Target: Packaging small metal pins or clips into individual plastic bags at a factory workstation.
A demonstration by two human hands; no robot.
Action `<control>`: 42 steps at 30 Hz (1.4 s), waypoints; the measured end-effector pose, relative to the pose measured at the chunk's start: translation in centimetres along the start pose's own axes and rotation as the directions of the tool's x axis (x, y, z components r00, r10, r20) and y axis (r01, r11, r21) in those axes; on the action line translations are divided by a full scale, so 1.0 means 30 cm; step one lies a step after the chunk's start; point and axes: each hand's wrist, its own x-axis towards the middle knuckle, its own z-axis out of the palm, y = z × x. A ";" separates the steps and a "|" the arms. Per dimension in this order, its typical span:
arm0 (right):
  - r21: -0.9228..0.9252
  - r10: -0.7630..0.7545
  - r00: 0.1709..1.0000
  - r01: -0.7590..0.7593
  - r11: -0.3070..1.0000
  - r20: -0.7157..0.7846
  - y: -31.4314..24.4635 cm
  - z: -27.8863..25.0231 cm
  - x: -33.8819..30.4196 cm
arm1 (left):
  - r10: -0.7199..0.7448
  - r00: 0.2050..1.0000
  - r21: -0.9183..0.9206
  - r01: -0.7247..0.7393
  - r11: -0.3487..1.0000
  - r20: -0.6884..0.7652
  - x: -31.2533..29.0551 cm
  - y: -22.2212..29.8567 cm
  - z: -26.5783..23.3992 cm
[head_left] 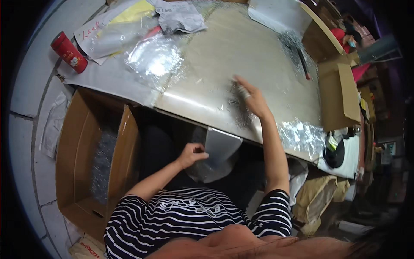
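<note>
My left hand (192,156) is below the table's front edge, its fingers closed on the rim of a clear plastic bag (212,172). A pale grey sheet-like flap (221,144) slants down from the table edge into the bag's mouth. My right hand (254,100) is over the metal tabletop (215,56), with a light band round one finger. Its lower fingers are smeared by motion, so their grip is hidden. Beside and under that hand lies a blurred patch of small, thin dark metal pieces (235,105).
An open cardboard box (123,151) with shiny small pieces stands at the left. Plastic wrap (157,58), papers (181,16) and a red tumbler (69,52) lie at the far left. Another cardboard box (338,95), a dark rod (303,64) and clear small bags (302,137) are at the right.
</note>
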 end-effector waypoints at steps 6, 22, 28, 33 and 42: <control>-0.378 -0.202 0.960 0.117 0.918 -0.194 0.079 0.166 -0.139 | -0.093 0.986 -0.459 0.147 0.876 0.138 -0.040 -0.081 0.086; -0.075 -0.064 0.926 0.039 0.996 -0.372 -0.085 0.314 -0.731 | -0.121 0.900 -0.489 0.335 0.805 0.419 -0.081 -0.079 0.083; -0.030 -0.074 0.950 0.068 0.997 -0.305 -0.039 0.414 -0.764 | -0.237 0.909 -0.210 0.320 0.924 0.343 -0.107 -0.059 0.099; 0.014 -0.020 0.999 0.019 1.000 0.047 0.011 0.463 -0.758 | -0.220 0.930 -0.133 0.268 0.954 0.295 -0.117 -0.128 0.095; 0.287 0.102 0.991 -0.124 0.950 0.092 0.048 0.503 -0.736 | -0.317 0.896 -0.127 0.370 0.920 0.311 -0.169 -0.103 0.109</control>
